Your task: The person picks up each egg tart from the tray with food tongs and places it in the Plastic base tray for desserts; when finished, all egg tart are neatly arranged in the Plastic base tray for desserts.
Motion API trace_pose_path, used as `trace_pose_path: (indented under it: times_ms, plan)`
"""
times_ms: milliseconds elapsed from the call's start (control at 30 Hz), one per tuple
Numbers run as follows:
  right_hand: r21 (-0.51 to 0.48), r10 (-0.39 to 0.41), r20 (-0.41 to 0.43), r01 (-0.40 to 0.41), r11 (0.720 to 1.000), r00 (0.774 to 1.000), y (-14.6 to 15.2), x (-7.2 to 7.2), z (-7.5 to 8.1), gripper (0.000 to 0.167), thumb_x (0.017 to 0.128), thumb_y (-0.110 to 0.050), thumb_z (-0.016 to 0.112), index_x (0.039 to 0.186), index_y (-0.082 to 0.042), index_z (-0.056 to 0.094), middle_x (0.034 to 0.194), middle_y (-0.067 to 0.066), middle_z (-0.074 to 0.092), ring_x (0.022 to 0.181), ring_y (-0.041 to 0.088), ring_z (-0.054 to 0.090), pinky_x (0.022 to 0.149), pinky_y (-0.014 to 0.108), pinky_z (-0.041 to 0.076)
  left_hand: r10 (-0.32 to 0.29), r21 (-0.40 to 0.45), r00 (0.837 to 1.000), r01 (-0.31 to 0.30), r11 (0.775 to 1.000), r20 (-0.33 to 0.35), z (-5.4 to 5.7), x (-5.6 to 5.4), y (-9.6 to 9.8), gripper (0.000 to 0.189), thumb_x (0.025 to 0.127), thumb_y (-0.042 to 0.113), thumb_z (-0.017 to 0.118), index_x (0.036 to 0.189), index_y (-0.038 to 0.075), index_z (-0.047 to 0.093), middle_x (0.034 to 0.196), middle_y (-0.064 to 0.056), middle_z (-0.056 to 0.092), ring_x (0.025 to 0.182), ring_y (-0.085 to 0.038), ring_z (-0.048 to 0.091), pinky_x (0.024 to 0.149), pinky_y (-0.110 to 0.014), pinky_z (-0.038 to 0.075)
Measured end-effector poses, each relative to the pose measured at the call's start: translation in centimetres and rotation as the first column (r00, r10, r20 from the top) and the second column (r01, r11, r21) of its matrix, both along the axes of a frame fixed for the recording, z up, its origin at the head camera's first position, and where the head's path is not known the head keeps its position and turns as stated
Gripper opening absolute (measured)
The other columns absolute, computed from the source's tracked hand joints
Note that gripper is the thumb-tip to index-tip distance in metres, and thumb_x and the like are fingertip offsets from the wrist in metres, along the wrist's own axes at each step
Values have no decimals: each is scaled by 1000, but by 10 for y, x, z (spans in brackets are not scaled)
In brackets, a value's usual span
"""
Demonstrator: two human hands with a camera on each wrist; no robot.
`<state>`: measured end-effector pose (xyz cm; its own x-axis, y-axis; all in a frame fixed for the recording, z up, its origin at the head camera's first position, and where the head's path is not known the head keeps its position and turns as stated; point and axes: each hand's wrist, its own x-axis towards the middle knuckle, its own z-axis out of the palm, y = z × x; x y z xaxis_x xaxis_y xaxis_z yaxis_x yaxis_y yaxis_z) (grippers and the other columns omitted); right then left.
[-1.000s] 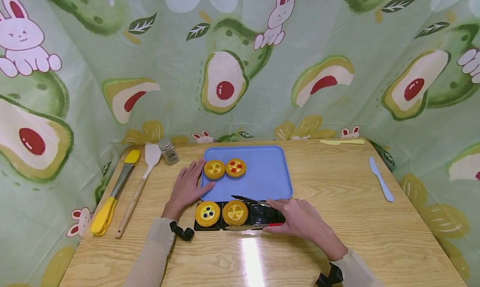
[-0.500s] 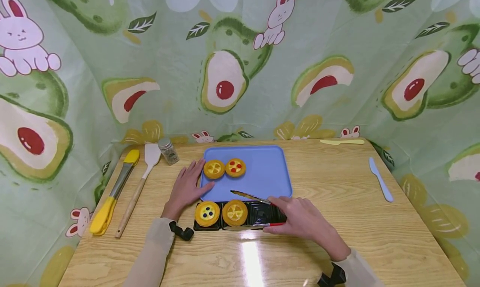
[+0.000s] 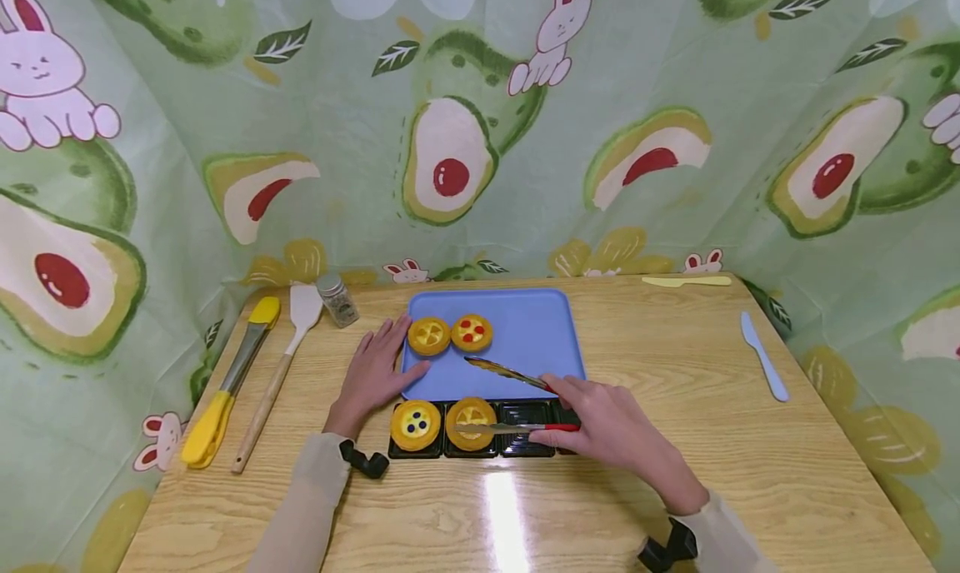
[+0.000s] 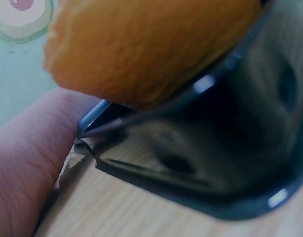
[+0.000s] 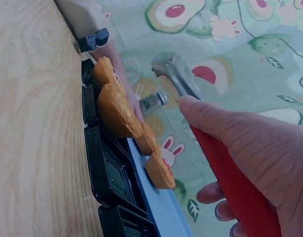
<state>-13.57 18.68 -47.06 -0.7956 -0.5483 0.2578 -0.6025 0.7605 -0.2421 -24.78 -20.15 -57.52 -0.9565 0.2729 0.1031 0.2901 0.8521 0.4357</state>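
My left hand (image 3: 371, 377) lies with fingers extended along the left edge of a blue tray (image 3: 532, 331), thumb reaching over its near corner. Two egg tarts sit on that tray: one with a yellow topping (image 3: 429, 336), one with red dots (image 3: 472, 333). In front, a black compartment tray (image 3: 525, 450) holds a blue-dotted tart (image 3: 415, 426) and a yellow-topped tart (image 3: 471, 410). My right hand (image 3: 611, 423) grips red-handled tongs (image 3: 510, 375), their arms spread. One arm crosses above the yellow-topped tart; the other is over the blue tray. The right wrist view shows the red handle (image 5: 225, 173) under my thumb.
At the left lie yellow-ended tongs (image 3: 232, 381) and a white spatula (image 3: 304, 311) with a wooden handle, beside a seasoning shaker (image 3: 337, 301). A yellow knife (image 3: 686, 281) and a blue knife (image 3: 763, 358) lie at the right. A patterned curtain (image 3: 360, 173) surrounds the table.
My right hand has lifted the tongs and shifted slightly right, and their arms have spread wider. The left hand and all the tarts stay where they were.
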Motion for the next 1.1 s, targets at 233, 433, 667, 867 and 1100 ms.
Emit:
trace_pose_path:
  times_ms: [233,433,667,867,1100]
  plan:
    - [-10,-2,-31,2,1000,1000,0,-11,0,79,84,-75,70,136,-15,68,75,-7,57,53,0,37,43,19,25,3,2,1000,-3,1000,-2,1,0,1,100,94,76,54,169,22,18,174,-1,23,161,-27,16,129,-54,8]
    - [-24,-7,-70,5,1000,998,-2,-22,-2,74,83,-64,78,135,-12,68,73,-6,54,52,3,38,41,19,26,-1,-12,1000,0,1000,-12,-1,0,0,100,94,78,52,170,22,17,174,1,21,161,-25,15,129,-53,8]
    - [-2,-58,-179,59,998,982,-5,-43,-10,73,86,-64,76,127,-6,64,71,-2,50,49,10,41,39,21,28,-9,-18,1000,8,1000,-17,-2,-2,0,100,94,78,51,170,23,16,174,2,20,161,-25,15,130,-52,8]
    - [57,-140,-178,152,987,974,-13,-60,-20,73,84,-62,80,129,-7,66,71,2,53,44,13,38,37,25,26,-9,-2,1000,9,1000,-19,2,0,-1,99,94,76,53,169,20,20,173,0,23,161,-26,16,130,-53,9]
    - [116,-189,-134,205,972,973,-23,-73,-31,74,86,-66,75,130,-8,67,75,4,60,43,14,40,36,26,30,-1,-5,1000,1,1000,-14,1,1,-2,100,94,77,52,169,21,19,174,1,22,161,-26,16,130,-52,8]
